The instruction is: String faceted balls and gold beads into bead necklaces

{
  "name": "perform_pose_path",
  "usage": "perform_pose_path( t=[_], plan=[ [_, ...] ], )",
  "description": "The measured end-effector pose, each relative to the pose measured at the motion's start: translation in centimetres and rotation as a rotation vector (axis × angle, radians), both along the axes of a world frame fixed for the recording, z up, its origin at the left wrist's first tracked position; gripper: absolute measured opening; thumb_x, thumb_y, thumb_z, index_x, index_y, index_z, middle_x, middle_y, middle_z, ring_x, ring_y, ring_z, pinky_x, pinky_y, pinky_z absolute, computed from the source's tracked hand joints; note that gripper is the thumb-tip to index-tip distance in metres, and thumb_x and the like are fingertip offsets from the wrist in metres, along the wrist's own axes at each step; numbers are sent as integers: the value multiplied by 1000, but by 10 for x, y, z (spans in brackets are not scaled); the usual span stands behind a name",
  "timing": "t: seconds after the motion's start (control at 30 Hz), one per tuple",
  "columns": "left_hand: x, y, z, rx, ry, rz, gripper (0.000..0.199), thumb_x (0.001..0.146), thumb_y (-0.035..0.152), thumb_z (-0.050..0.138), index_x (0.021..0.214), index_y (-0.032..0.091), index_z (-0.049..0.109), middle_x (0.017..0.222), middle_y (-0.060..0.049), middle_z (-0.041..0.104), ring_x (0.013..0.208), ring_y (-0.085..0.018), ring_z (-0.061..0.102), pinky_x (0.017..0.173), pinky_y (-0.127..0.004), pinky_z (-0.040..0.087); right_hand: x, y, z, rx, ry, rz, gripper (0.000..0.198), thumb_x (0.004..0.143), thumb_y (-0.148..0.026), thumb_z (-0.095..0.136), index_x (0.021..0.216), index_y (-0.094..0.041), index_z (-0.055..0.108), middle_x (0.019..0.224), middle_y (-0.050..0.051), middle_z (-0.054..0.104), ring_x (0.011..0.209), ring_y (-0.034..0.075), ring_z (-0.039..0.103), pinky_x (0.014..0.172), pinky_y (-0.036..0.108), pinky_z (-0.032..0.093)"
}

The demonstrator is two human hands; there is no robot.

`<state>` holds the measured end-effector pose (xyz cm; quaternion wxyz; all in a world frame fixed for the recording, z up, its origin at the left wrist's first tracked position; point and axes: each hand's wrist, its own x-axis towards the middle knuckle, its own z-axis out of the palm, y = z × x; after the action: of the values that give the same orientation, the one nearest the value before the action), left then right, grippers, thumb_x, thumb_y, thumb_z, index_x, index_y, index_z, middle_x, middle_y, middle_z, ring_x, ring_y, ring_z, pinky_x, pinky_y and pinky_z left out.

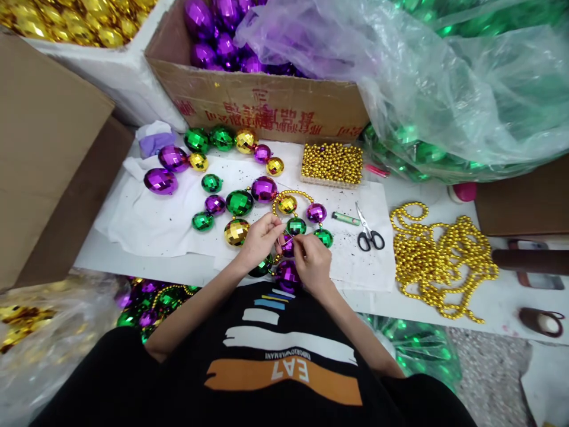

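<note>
My left hand point(263, 237) and my right hand point(312, 258) come close together over the table, each pinching a thin pale string point(284, 238). Under and around them lies a strand of large faceted beads, among them a purple bead point(287, 274) by my right hand, a gold bead point(236, 232) beside my left hand and a green bead point(240, 203). A curve of small gold beads point(296, 193) arches beyond my fingers. The exact run of the string between the fingertips is too fine to follow.
Loose faceted beads point(173, 159) lie at the back left. A clear box of small gold beads point(332, 164), a green lighter point(345, 219), black-handled scissors point(368, 231) and gold bead chains point(438, 261) are to the right. A cardboard box point(267, 101) of purple beads stands behind.
</note>
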<state>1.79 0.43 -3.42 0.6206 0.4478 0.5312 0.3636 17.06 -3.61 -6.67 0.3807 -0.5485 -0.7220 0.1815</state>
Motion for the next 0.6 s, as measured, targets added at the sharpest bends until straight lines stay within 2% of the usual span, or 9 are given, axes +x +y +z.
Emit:
perform_pose_path(
  t=[0.27, 0.37, 0.43, 0.47, 0.53, 0.6],
  plan=[
    [-2, 0, -3, -48, -8, 4, 30, 85, 43, 67, 80, 18, 51, 56, 5, 61, 38, -8, 56, 40, -18, 42, 1, -2, -12, 144, -170, 56, 30, 99, -15, 42, 106, -18, 72, 72, 7, 61, 72, 19, 56, 66, 31, 43],
    [-3, -1, -4, -54, -4, -12, 30, 85, 42, 68, 79, 18, 51, 56, 5, 60, 38, -8, 55, 40, -18, 42, 0, -1, -9, 105, -119, 66, 31, 99, -16, 43, 100, -17, 73, 74, 8, 62, 74, 19, 56, 69, 31, 44],
    [-5, -2, -6, -45, 11, -28, 29, 85, 41, 68, 80, 18, 51, 56, 5, 60, 39, -8, 55, 40, -18, 41, 2, 2, -3, -24, -8, 87, 30, 99, -19, 43, 95, -18, 73, 75, 8, 62, 77, 20, 57, 72, 32, 45],
    [-6, -2, -6, -33, 24, -33, 28, 85, 40, 67, 81, 18, 52, 57, 5, 60, 39, -8, 54, 41, -18, 40, 4, 4, 0, -136, 80, 125, 27, 98, -21, 45, 91, -19, 72, 77, 8, 63, 77, 19, 57, 72, 32, 45],
    [-8, -2, -8, -3, 43, -42, 25, 84, 37, 68, 84, 18, 52, 58, 5, 60, 40, -8, 53, 42, -18, 39, 11, 9, 7, -459, 326, 261, 19, 94, -28, 54, 84, -19, 69, 75, 4, 62, 71, 16, 56, 66, 29, 44],
    [-10, -3, -10, 19, 32, -55, 23, 83, 36, 68, 89, 18, 54, 62, 5, 60, 42, -8, 54, 43, -18, 40, 19, 13, 11, -839, 617, 406, 18, 85, -36, 66, 80, -18, 65, 66, -1, 58, 56, 11, 48, 53, 24, 36]
  ],
)
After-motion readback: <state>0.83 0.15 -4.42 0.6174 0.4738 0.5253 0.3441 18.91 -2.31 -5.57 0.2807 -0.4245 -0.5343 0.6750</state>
